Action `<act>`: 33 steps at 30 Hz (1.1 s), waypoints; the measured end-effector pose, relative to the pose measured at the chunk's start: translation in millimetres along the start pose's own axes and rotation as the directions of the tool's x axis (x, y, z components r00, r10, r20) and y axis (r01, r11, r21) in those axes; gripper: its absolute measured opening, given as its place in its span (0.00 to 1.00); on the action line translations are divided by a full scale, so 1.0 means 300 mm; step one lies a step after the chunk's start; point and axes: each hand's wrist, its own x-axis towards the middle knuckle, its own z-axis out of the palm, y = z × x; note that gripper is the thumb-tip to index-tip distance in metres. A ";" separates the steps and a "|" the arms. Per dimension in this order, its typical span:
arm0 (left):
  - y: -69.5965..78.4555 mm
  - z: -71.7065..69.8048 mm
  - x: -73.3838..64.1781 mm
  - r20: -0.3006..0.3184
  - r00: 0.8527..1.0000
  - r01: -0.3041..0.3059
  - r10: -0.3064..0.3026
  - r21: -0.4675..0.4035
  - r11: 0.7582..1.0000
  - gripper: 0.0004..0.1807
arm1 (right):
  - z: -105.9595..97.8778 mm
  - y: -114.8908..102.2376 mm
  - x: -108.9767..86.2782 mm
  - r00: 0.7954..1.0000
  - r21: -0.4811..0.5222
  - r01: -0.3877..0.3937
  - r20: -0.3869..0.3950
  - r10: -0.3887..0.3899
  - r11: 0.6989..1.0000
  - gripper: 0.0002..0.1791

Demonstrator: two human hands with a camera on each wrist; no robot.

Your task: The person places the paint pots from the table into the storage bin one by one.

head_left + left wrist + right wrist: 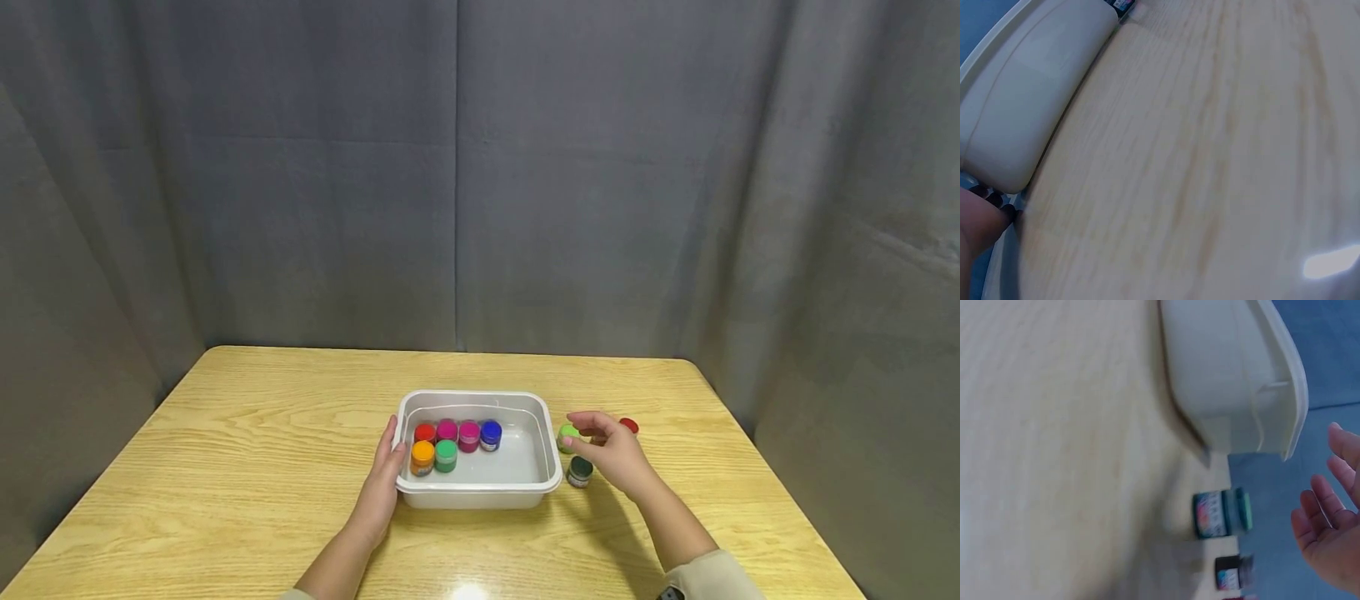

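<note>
My left hand (pixel 378 496) holds a white plastic tub (pixel 478 498) at its left end, thumb at the rim and fingers along the outer wall. Inside the tub, toward its left, stand several small paint jars, among them an orange jar (pixel 422 457), a green jar (pixel 446 456) and a blue jar (pixel 491 435). My right hand (pixel 618 454) hovers right of the tub, fingers loosely bent with nothing between them. Nearest it are a light green-lidded jar (pixel 567 437) and a dark green-lidded jar (pixel 580 472). In the right wrist view its palm (pixel 1335 550) shows bare.
A red-lidded jar (pixel 629 426) stands behind the right hand, which partly hides it. The wooden table (pixel 262 467) has rounded far corners. Grey curtains (pixel 322 183) hang around its back and sides.
</note>
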 end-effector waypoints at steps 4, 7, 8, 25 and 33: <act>0.000 0.001 0.003 0.001 1.000 0.003 -0.003 -0.004 1.000 0.33 | -0.004 0.041 -0.024 1.000 -0.014 -0.011 -0.013 0.011 1.000 0.25; 0.001 0.001 0.005 0.001 1.000 0.005 -0.005 -0.008 1.000 0.33 | -0.003 0.076 -0.034 0.999 -0.030 -0.022 -0.026 0.021 0.999 0.26; 0.001 0.001 0.005 0.001 1.000 0.004 -0.004 -0.008 1.000 0.33 | -0.001 0.088 -0.036 0.999 -0.032 -0.030 -0.029 0.029 0.999 0.27; -0.004 0.000 0.006 -0.002 1.000 0.016 -0.016 0.005 1.000 0.33 | 0.025 0.199 -0.059 0.991 -0.010 -0.134 0.022 0.134 0.991 0.34; 0.001 0.001 0.001 -0.006 1.000 0.006 -0.006 -0.003 1.000 0.33 | 0.040 0.216 -0.051 0.989 -0.031 -0.147 0.008 0.147 0.989 0.32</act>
